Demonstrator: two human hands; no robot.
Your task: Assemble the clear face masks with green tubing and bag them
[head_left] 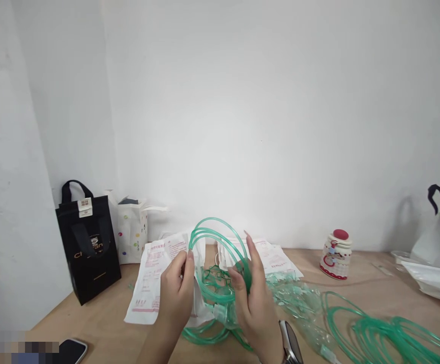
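Note:
A coil of green plastic tubing is held up in loops between both hands. My left hand pinches the loops at their left side, fingers closed. My right hand cups the right side of the coil between thumb and fingers, the index finger stretched upward; a watch is on that wrist. Just behind and below the hands lies a clear plastic connector, with more green loops on the table. White printed wrappers lie to the left of and behind the coil.
Clear masks and bags and a pile of green tubing lie on the right. A red-lidded jar stands farther back. On the left are a black bag, a dotted bag and a phone. White bags sit far right.

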